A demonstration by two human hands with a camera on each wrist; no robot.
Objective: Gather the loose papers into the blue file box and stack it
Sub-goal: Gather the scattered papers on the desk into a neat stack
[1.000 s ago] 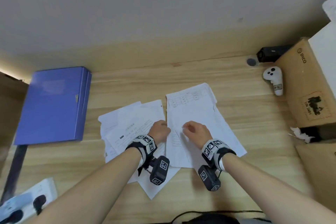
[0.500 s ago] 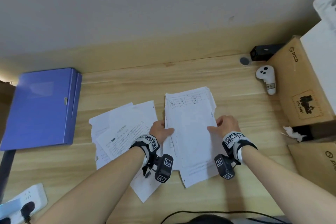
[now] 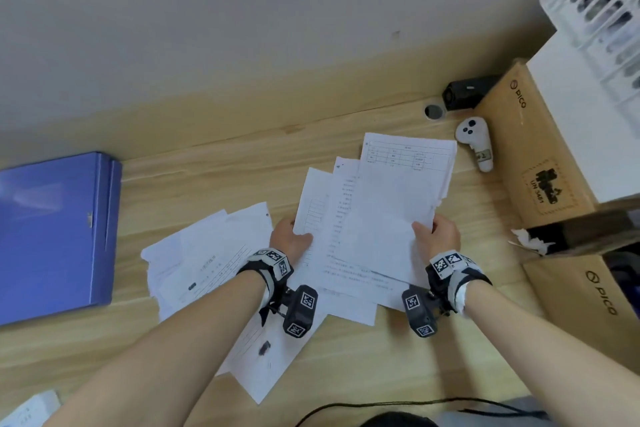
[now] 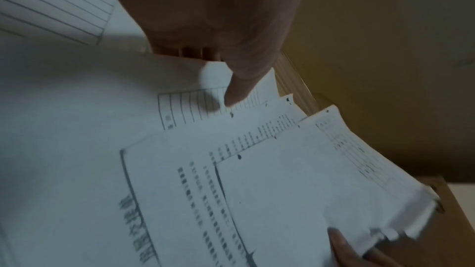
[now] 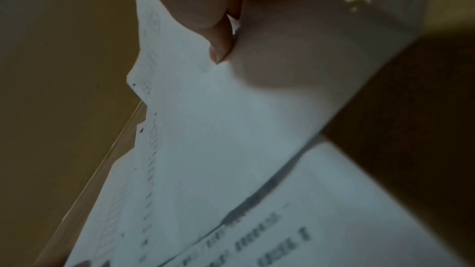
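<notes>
Lifting now, both hands raise the fanned papers (previously flat).

Your left hand and right hand pinch opposite edges of a fanned sheaf of papers, thumbs on top. More loose sheets lie on the wooden desk under your left forearm. The blue file box lies shut at far left. At right, a white controller sits beside a cardboard box.
</notes>
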